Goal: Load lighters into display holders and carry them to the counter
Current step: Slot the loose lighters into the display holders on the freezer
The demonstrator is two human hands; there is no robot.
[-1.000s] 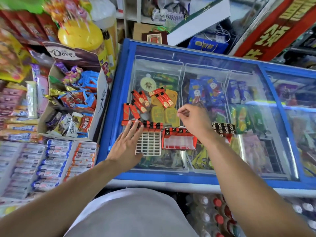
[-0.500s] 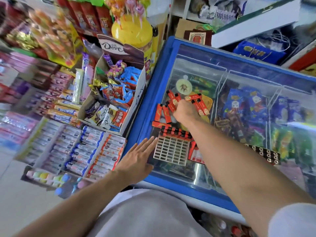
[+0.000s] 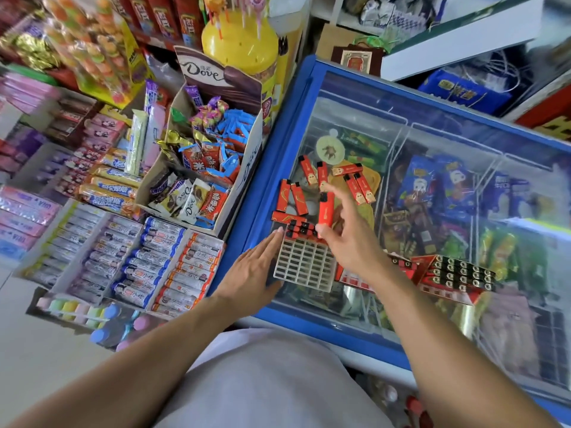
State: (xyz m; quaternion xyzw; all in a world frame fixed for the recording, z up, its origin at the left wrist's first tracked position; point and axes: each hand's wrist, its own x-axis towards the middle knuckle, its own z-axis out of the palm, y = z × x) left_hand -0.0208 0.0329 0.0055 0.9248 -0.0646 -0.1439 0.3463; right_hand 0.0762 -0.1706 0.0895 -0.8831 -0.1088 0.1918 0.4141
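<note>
While the left hand (image 3: 250, 273) lies flat, fingers straight, against the white grid holder (image 3: 304, 264) at frame centre, the right hand (image 3: 349, 239) pinches one red lighter (image 3: 326, 210) upright, directly above the holder's upper row; loose lighters (image 3: 312, 180) lie just beyond.

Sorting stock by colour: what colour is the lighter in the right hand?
Red, with a black top; the lighter shows clearly in the head view.

Shop: candy racks (image 3: 102, 236), freezer (image 3: 287, 125)

Dove chocolate box (image 3: 216, 75), yellow lollipop tub (image 3: 239, 41), blue-framed glass-topped freezer (image 3: 278, 168)
</note>
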